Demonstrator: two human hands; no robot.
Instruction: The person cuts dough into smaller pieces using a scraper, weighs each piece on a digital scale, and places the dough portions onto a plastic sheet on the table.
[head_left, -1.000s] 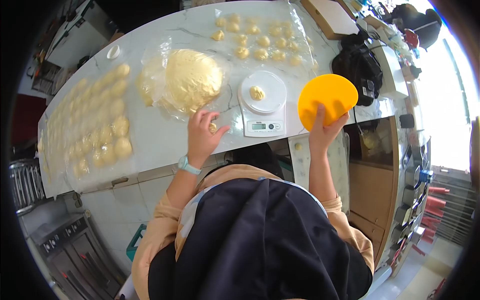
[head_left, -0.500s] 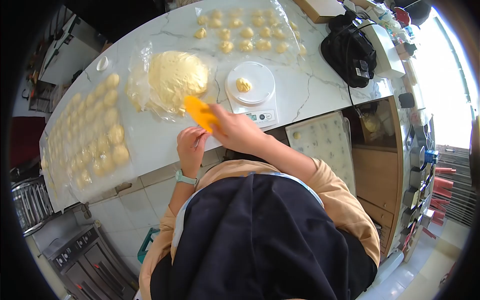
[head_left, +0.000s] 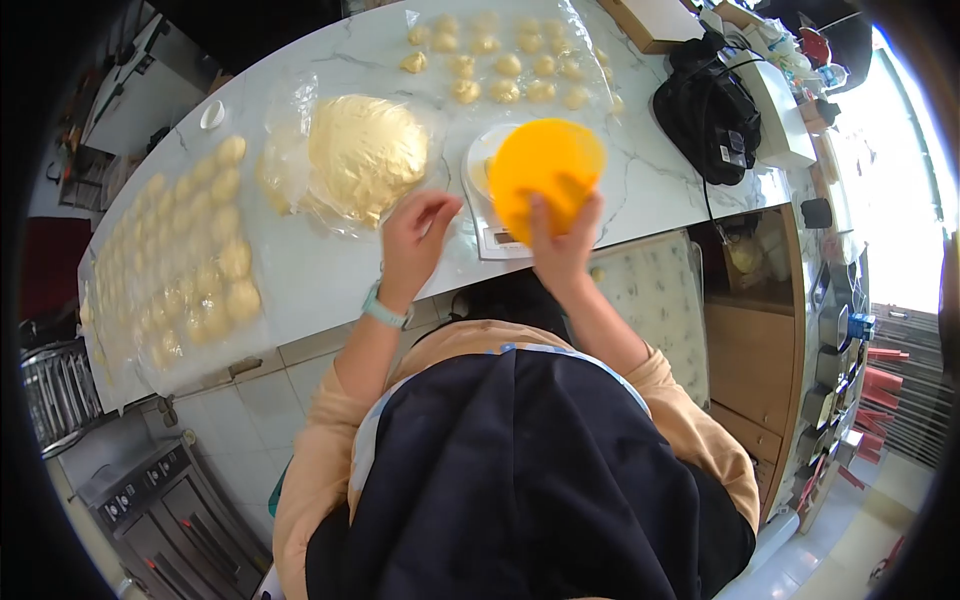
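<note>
My right hand (head_left: 565, 240) grips a round yellow scraper (head_left: 545, 172) by its lower edge, over the white kitchen scale (head_left: 476, 180). The scraper covers much of the scale and most of the small dough piece on it. My left hand (head_left: 418, 235) is just left of the scale, with thumb and fingertips brought together; whatever they may hold is hidden. Beyond that hand, a large dough mass (head_left: 368, 150) lies partly wrapped in clear plastic on the marble table (head_left: 330, 275).
Rows of dough balls (head_left: 225, 220) lie under plastic at the left, and several more (head_left: 507, 65) at the back. A small white cup (head_left: 212, 115) stands at the back left. A black bag (head_left: 705, 120) and a white box (head_left: 775, 120) are at the right.
The scraper and my right hand have moved away from my left hand, rightward over the scale. My left hand has risen slightly toward the large dough. The view has shifted a little.
</note>
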